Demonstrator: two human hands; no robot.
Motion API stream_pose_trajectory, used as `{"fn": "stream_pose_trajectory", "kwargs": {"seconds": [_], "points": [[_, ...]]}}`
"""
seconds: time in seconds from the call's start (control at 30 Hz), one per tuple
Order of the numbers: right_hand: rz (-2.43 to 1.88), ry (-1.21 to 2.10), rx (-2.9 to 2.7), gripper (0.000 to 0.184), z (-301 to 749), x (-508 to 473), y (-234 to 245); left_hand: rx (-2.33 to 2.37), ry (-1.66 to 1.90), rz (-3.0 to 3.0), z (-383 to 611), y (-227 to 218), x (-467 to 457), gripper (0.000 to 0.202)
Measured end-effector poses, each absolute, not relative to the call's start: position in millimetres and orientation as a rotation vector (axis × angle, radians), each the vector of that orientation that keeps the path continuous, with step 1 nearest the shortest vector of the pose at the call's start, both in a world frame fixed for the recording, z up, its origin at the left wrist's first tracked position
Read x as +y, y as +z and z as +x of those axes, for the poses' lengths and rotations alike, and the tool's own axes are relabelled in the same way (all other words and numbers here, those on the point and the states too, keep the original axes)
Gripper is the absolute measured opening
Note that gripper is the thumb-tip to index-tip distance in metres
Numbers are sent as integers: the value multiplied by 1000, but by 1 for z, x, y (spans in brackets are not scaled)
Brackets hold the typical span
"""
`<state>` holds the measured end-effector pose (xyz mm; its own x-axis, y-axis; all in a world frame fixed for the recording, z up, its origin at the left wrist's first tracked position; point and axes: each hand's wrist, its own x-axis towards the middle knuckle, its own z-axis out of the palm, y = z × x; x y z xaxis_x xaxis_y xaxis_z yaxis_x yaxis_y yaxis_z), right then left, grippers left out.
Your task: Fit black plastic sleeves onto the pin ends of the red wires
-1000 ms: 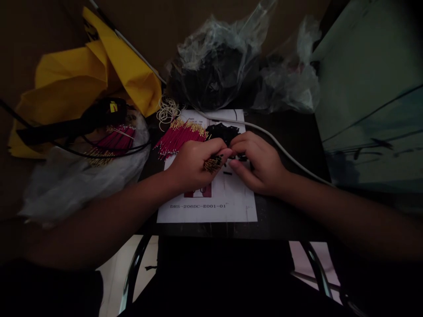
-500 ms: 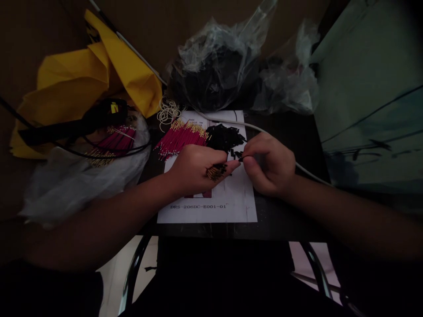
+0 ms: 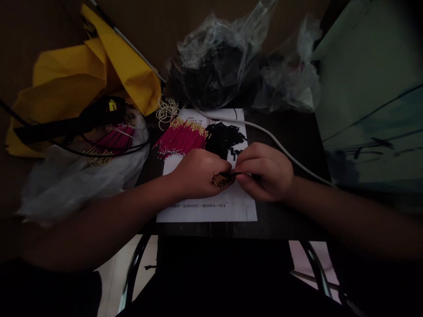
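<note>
Gold-tipped wire bundle (image 3: 219, 180) in our left hand (image 3: 198, 172), over the printed sheet (image 3: 243, 209).
Left fist closed round it; our right hand (image 3: 268, 171) pinches a thin black piece (image 3: 237, 173) at the tips.

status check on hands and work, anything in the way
Left hand closed around gold-tipped bundle. Right hand pinching thin dark piece beside it. Pale cable behind right hand, not between hands.

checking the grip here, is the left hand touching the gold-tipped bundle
Touching: the head view shows the left hand closed around the gold-tipped bundle, tips poking out.
</note>
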<state>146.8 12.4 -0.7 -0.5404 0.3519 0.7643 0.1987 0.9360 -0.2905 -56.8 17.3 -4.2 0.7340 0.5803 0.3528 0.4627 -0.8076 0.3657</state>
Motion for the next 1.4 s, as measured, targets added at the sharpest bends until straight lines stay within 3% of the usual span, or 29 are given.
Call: {"fn": "stream_pose_trajectory", "kwargs": {"seconds": [1.4], "points": [[-401,129,-2187,10,145,8,4,871,583,2583,-54,1,16,25]]}}
